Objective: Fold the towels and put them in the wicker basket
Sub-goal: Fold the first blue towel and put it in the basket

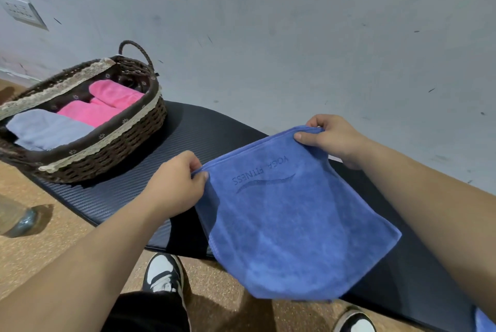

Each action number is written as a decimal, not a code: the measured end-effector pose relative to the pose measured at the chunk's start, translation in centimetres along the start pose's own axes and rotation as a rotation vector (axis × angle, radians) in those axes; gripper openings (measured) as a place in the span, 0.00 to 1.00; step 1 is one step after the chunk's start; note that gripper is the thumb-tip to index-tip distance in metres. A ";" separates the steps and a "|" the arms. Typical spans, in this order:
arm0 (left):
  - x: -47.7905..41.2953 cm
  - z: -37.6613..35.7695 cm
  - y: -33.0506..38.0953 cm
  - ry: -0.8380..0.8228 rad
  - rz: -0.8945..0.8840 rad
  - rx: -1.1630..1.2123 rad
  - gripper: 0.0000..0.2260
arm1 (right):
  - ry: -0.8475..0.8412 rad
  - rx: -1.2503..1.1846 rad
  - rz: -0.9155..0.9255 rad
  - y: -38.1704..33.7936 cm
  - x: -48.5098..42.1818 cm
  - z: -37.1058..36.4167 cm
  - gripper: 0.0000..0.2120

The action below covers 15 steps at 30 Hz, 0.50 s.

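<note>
Blue towel [290,224] hangs in the middle and lower right of the frame, held up over a black mat [112,192]. The left hand [174,184] pinches one upper corner between thumb and curled fingers, and the right hand [330,138] grips the other corner the same way.

The held edge slants from centre-left up toward the right. The cloth drops from it toward the bottom of the frame, and its lower edge sags forward over the mat's near side. The printed lettering reads upside down from here, its base toward the held edge. Cloth looks a little longer down the hang than across, though the sag makes this hard to judge.

To fold it well, I would keep the held edge taut and level and lay the cloth flat on the mat. Then match corner to corner before pressing any crease.

The wicker basket [112,143] stands at upper left on the mat. It holds two folded pink towels [107,103] and a grey towel [45,127], so a similar folded size should fit.
</note>
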State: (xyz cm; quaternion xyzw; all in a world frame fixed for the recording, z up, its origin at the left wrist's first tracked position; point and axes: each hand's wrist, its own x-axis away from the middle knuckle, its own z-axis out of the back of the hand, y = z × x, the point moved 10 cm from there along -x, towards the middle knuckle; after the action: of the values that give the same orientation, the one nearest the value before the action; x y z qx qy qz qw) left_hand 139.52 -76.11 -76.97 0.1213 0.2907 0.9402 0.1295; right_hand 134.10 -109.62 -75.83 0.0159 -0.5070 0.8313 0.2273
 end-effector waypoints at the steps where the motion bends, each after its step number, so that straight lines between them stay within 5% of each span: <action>1: 0.1 0.2 0.6 0.007 -0.020 0.096 0.05 | 0.001 -0.039 -0.008 0.2 0.6 0.6 0.13; 8: 3.4 2.8 4.7 0.006 -0.115 0.570 0.08 | 0.032 -0.236 -0.014 -1.1 9.1 5.3 0.08; 15: 9.4 5.2 10.5 -0.131 -0.357 0.636 0.07 | 0.246 -0.330 0.159 -2.0 22.9 11.1 0.08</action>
State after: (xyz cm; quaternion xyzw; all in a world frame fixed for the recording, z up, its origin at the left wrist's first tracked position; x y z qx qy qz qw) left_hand 130.43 -78.84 -65.34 0.1629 0.5760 0.7557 0.2655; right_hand 112.11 -110.01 -62.84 -0.1632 -0.6045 0.7479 0.2205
